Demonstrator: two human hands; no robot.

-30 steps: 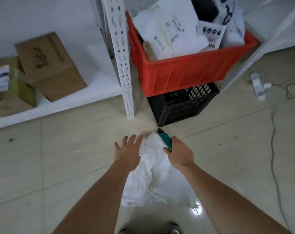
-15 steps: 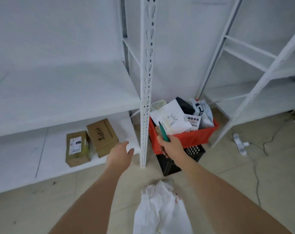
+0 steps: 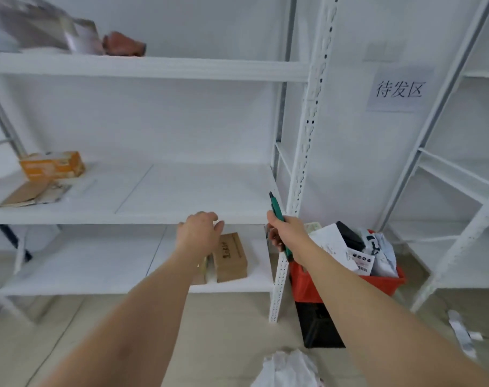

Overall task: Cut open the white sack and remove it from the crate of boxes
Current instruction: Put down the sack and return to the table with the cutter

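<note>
Sack lies crumpled on the near floor, well apart from both hands. Right hand grips a green cutter, fingers curled round it. Left hand hangs relaxed, fingers loosely bent, holding nothing.

My left hand hangs loosely curled before the middle shelf, whose right half lies bare and open to reach. At far left an orange box and a flat brown envelope occupy it. My right hand, gripping the green cutter, sits just beside the perforated upright, which bars passage rightward. Below, a brown carton stands on the lower shelf; the red crate fills the gap beyond the upright.
</note>
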